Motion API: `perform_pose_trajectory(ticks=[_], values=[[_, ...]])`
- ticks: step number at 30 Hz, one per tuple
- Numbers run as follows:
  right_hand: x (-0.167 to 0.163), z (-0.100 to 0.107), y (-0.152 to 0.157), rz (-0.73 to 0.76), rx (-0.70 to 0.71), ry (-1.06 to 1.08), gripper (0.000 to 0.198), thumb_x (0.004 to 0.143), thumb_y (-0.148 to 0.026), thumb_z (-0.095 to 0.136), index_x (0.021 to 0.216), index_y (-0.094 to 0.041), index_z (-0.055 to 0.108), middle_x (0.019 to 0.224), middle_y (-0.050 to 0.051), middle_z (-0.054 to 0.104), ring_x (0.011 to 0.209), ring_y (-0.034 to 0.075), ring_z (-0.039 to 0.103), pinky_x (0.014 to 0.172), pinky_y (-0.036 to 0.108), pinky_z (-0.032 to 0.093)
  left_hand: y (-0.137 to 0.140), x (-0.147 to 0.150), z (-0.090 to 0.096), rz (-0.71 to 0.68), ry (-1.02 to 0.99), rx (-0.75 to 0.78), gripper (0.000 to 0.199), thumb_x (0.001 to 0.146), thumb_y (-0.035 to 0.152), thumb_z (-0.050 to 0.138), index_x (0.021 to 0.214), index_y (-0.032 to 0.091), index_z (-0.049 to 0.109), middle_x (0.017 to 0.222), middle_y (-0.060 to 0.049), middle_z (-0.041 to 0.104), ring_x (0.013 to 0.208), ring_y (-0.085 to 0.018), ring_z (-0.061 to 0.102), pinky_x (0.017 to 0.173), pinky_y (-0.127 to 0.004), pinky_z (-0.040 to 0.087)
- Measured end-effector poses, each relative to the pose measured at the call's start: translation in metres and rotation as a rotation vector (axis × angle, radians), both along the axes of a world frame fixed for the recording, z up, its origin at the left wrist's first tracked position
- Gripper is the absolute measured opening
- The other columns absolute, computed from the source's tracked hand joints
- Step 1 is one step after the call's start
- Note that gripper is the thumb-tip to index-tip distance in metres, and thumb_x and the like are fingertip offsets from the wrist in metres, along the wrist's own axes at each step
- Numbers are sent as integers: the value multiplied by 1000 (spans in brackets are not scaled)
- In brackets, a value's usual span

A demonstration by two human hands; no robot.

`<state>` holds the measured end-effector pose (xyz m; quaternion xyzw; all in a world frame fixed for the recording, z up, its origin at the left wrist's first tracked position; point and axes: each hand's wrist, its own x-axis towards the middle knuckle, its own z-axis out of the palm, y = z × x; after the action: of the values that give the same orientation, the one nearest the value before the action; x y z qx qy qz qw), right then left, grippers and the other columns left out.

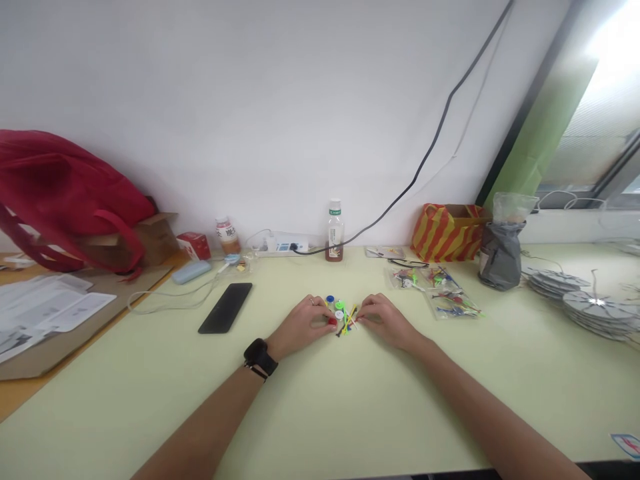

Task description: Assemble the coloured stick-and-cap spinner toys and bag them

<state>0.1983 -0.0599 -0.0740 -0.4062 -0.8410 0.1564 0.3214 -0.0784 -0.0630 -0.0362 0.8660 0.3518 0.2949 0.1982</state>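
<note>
My left hand (306, 325), with a black watch at its wrist, is closed with thumb and fingertips at a small red round piece (333, 321). My right hand (385, 319) is pinched at the right side of a small pile of thin coloured plastic sticks (347, 323); what its fingertips hold is too small to make out. Between the hands, just behind the red piece, lie a white round piece (339, 315), a green one (339, 305) and a blue one (330, 299). The sticks are yellow, green, white, red and dark, crossing one another on the pale green table.
Clear bags of similar coloured pieces (453, 303) lie to the right. A black phone (226, 308) is at left. Behind stand a drink bottle (335, 233) and a power strip (285, 245) with a black cable. Stacked grey discs (600, 310) sit far right.
</note>
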Motion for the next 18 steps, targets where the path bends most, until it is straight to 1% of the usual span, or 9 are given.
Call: perform_pose_trajectory(ticks=[3,6,8,11,13,16,18], values=[[-4,-1,-1,-41,-2,15,12,94,-20,62,93,-25,74,97,6,70,97,24,60,86,38,47,3,2,-4,8,-16,-4,11,90,33,73,98,27,75,101,-3,69,102,-22,59,93,-36,46],[-5,1,-4,-94,-2,15,10,90,-16,61,86,-23,68,93,6,70,95,24,61,83,36,47,2,3,-1,18,-50,-15,11,91,33,71,98,25,72,103,-3,69,104,-23,59,95,-36,46],[-4,4,-5,-140,-11,11,9,88,-15,60,85,-22,65,90,5,70,92,23,62,81,35,46,1,2,3,48,-71,-31,12,92,34,69,100,25,71,104,-3,70,103,-23,60,94,-37,46],[-1,10,-7,-187,-30,5,8,88,-16,57,87,-22,63,89,4,71,85,21,63,80,35,46,1,0,7,108,-93,-47,15,94,36,66,103,25,70,105,-3,70,101,-23,61,92,-37,47],[2,13,-8,-176,-53,36,10,90,-17,53,90,-22,62,89,3,71,83,20,63,77,33,46,1,-1,10,139,-112,-45,16,94,37,66,103,25,70,102,-3,71,100,-22,62,89,-36,47],[4,16,-6,-154,-84,134,16,92,-19,49,98,-23,63,91,4,70,83,19,64,73,31,47,1,1,13,126,-163,-87,16,93,36,68,102,24,69,97,-3,71,92,-20,64,82,-34,49],[6,17,-4,-179,-83,187,17,91,-21,49,101,-22,64,89,4,70,81,19,64,72,31,48,0,5,13,88,-231,-170,19,92,37,69,104,22,69,98,-4,72,88,-19,65,77,-31,51]])
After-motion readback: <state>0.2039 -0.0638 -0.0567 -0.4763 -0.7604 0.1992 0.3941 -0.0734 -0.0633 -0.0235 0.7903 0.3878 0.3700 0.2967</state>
